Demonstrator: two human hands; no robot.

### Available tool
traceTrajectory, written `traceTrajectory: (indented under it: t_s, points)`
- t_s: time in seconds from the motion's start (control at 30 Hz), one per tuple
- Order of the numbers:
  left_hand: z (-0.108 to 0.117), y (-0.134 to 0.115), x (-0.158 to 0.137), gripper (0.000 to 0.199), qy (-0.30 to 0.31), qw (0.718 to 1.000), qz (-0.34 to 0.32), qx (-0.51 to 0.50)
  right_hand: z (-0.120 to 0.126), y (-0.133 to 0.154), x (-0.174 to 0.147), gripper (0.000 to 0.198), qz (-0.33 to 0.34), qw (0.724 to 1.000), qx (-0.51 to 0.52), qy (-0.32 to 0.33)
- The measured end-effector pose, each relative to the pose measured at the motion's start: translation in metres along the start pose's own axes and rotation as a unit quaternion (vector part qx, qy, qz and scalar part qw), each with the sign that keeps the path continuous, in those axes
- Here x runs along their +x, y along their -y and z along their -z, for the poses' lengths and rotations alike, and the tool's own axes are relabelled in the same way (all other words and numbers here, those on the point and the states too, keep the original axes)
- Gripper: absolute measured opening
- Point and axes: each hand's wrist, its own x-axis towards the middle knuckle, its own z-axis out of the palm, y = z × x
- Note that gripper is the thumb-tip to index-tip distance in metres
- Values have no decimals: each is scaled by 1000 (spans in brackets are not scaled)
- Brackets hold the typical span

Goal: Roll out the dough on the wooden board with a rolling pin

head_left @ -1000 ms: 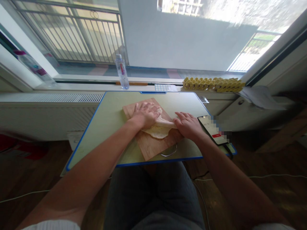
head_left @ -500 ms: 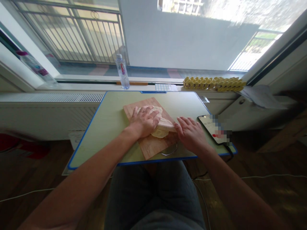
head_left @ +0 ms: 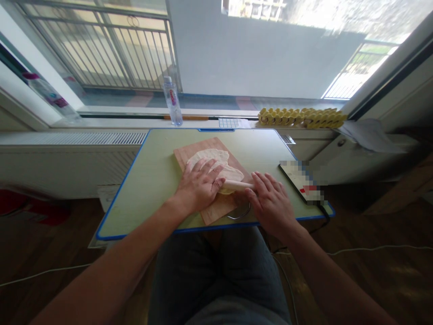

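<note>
A thin sheet of pale dough [head_left: 214,162], uneven at its edge, lies on a tilted wooden board [head_left: 216,213]. Across the near part of the dough runs a light wooden rolling pin [head_left: 237,185]. My left hand [head_left: 199,180] is on the pin's left part, fingers reaching forward over the dough and thumb along the pin; that end is hidden beneath it. On the right end sits my right hand [head_left: 270,196], its palm over the pin and its thumb beside it. Both hands hold the pin from above.
The board rests on a small greenish table [head_left: 135,198] with a blue rim. A phone [head_left: 297,183] with a cable lies at its right edge. On the windowsill stand a water bottle [head_left: 172,101] and yellow wavy trays [head_left: 301,118]. A metal handle [head_left: 240,215] shows by the board's near side.
Both hands and the rolling pin have come back toward me. More of the dough's far part now shows, and the pin lies nearer the board's near side.
</note>
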Motion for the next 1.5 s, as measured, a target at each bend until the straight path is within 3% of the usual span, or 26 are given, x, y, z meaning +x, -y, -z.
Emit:
traceTrajectory:
  t_s: [0.47,0.8,1.17,1.37,1.5]
  points:
    - [1,14,68,66,77,996,31,-27,1,-10,69,67,-33,997,-38,54]
    - [4,20,94,70,122,991,44,-36,3,-16,95,65,-39,995,-23,93]
    - [-4,30,115,72,115,990,64,-48,1,-22,118,64,-35,993,-12,110]
    - [-3,27,114,71,104,994,31,-16,11,-17,135,74,-21,992,-26,122]
    - [-2,28,117,70,97,995,14,-7,9,-9,143,67,-15,993,13,114]
